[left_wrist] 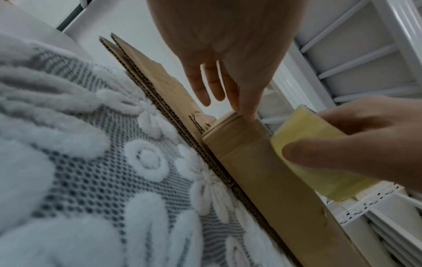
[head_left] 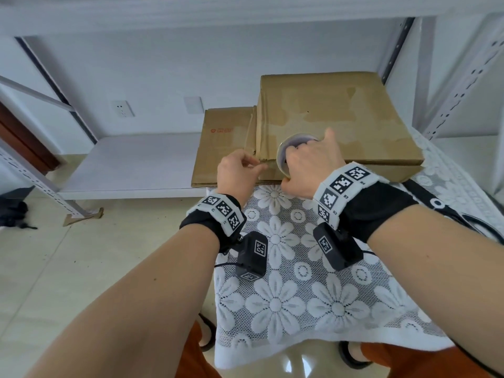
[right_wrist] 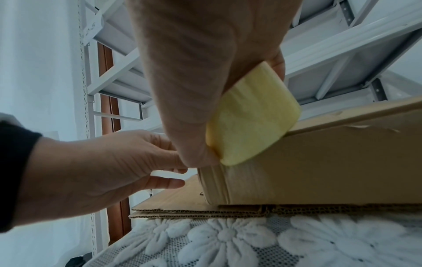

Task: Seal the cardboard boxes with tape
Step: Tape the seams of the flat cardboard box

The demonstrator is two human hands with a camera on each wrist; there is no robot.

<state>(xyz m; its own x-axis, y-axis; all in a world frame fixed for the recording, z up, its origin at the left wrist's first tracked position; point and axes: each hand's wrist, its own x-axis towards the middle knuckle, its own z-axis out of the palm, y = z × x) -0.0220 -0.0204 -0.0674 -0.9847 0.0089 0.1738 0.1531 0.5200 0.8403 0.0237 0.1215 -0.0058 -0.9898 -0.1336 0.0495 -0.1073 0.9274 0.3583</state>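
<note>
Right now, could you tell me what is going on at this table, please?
A person is taping a cardboard box that lies on a table with a white floral lace cloth. Their right hand grips a roll of clear tape at the box's near left corner. The left hand presses the tape's end down on that corner with its fingers. A strip already runs along the front face. Flattened cardboard lies beneath, sticking out to the left.

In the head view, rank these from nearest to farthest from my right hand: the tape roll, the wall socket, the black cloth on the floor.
1. Tape roll: gripped in the right hand, at the box's front edge.
2. Wall socket: far wall, up to the left.
3. Black cloth: on the floor at the far left edge.
</note>
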